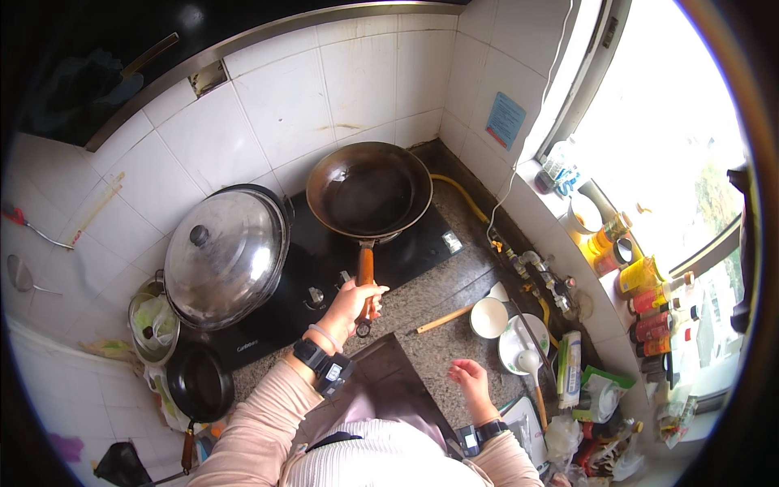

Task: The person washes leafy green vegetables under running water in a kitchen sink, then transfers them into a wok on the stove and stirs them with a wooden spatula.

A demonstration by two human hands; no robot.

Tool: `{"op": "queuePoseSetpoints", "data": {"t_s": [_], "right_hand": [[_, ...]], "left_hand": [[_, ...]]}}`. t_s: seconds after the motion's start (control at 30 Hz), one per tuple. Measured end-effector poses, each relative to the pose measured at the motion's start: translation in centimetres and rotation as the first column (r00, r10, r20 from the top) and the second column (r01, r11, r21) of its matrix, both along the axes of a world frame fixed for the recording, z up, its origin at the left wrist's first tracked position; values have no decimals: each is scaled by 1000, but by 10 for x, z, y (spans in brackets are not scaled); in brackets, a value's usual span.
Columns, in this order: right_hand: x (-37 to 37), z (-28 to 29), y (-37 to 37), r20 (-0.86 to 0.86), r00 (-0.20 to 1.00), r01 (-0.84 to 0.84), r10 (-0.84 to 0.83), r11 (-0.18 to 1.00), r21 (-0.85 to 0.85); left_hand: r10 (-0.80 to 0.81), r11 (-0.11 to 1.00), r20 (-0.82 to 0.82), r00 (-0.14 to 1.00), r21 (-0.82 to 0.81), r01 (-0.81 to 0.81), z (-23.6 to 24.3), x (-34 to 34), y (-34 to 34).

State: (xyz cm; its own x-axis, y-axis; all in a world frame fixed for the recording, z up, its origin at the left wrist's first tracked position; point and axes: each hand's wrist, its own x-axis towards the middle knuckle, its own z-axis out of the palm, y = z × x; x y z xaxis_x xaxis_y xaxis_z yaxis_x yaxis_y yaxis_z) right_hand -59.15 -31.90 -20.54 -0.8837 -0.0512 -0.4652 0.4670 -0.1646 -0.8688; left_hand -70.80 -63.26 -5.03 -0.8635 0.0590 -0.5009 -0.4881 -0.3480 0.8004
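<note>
A dark frying pan [369, 195] with a wooden handle [366, 265] rests on the right burner of the black gas stove [272, 329]. My left hand [357, 302] is closed around that handle. Over the counter, my right hand [469, 383] hangs with loosely bent fingers and holds nothing that I can see. Nearest to it are a white bowl [489, 317], a wooden-handled spatula [446, 317] and a white ladle [529, 362] lying across a plate [513, 341].
A lidded wok [227, 258] covers the left burner. Beside it are a small black pan [199, 383] and a pot [154, 345] with a plastic bag. Several sauce bottles [645, 276] line the windowsill. A yellow gas hose [462, 195] runs behind the stove. Packages crowd the right corner.
</note>
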Motion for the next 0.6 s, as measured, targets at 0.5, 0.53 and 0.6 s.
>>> {"op": "queuePoseSetpoints", "data": {"t_s": [0.5, 0.53, 0.6], "right_hand": [[-72, 12, -117, -58, 923, -364, 380, 913, 182], [-83, 13, -130, -71, 916, -370, 394, 900, 230], [-105, 35, -167, -220, 831, -323, 510, 766, 555]], "left_hand": [[-168, 977, 1, 986, 137, 167, -15, 54, -66], [-138, 986, -3, 990, 91, 138, -26, 75, -83], [-33, 993, 118, 992, 114, 20, -52, 126, -116]]}}
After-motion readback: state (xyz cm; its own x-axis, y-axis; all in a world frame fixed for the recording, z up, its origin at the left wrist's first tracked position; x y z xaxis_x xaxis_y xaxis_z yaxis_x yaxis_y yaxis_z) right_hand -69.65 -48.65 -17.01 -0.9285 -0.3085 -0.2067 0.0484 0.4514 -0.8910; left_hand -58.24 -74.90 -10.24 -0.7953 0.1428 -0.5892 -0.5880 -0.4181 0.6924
